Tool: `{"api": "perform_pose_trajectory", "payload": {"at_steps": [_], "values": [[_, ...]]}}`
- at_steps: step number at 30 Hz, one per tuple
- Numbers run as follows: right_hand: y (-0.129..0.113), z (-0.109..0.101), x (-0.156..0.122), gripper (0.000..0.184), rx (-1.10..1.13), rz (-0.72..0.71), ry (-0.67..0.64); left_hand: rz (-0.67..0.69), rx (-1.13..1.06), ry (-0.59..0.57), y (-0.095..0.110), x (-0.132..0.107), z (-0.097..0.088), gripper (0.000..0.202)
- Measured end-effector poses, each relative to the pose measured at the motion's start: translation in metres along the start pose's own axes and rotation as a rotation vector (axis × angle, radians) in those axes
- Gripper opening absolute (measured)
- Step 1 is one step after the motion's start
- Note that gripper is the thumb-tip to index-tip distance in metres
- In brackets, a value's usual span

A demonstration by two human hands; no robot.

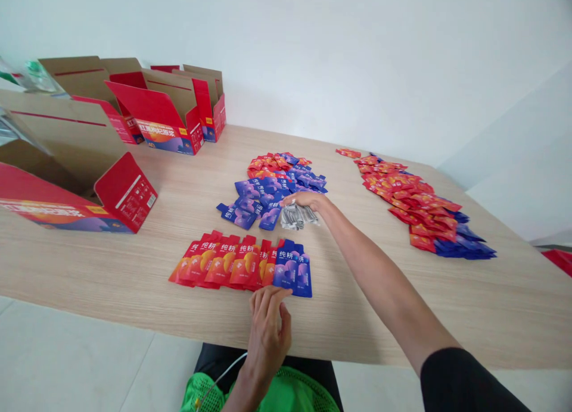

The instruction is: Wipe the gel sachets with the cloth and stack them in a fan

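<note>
A row of red and blue sachets [243, 264] lies overlapped near the table's front edge. My left hand [267, 320] rests flat just below the row, fingers stretched and touching the blue sachet at its right end. My right hand [307, 200] reaches forward to a heap of blue and red sachets [277, 183] in the middle of the table. Its fingers are closed on a silvery sachet [297, 217], the back side of a packet, at the heap's near edge.
The wooden table [134, 269] carries a long pile of red and blue sachets [420, 206] on the right. Several open red cardboard boxes stand at the left, the nearest one [75, 174] large, others [170, 111] against the white wall.
</note>
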State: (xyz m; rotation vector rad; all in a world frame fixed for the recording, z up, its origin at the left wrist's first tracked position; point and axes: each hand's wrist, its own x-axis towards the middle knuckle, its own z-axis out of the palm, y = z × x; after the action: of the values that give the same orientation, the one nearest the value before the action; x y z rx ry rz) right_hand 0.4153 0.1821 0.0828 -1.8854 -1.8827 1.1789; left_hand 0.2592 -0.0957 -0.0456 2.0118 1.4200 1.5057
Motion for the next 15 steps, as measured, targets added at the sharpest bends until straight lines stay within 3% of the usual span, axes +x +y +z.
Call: {"api": "perform_pose_trajectory", "payload": {"at_steps": [3, 6, 7, 9, 12, 14, 15], "values": [[0.017, -0.025, -0.040, 0.040, 0.154, -0.011, -0.013, -0.086, -0.193, 0.037, -0.004, 0.000, -0.003, 0.028], [0.038, -0.031, -0.097, 0.044, 0.278, -0.027, -0.029, -0.422, -0.576, 0.047, -0.010, 0.009, -0.004, 0.016], [0.045, -0.028, -0.118, 0.047, 0.307, -0.028, -0.047, -0.560, -0.726, 0.039, -0.011, 0.014, -0.003, 0.022], [0.059, -0.017, -0.155, 0.053, 0.447, -0.039, -0.153, -0.785, -0.999, -0.049, -0.010, 0.027, -0.001, 0.049], [0.074, 0.007, -0.195, 0.059, 0.632, -0.029, -0.369, -1.003, -1.265, -0.354, 0.004, 0.039, 0.001, 0.080], [0.080, 0.023, -0.209, 0.061, 0.662, -0.038, -0.406, -1.126, -1.358, -0.474, 0.020, 0.038, 0.002, 0.081], [0.082, 0.030, -0.214, 0.062, 0.650, -0.056, -0.378, -1.166, -1.368, -0.461, 0.028, 0.034, 0.003, 0.074]]}}
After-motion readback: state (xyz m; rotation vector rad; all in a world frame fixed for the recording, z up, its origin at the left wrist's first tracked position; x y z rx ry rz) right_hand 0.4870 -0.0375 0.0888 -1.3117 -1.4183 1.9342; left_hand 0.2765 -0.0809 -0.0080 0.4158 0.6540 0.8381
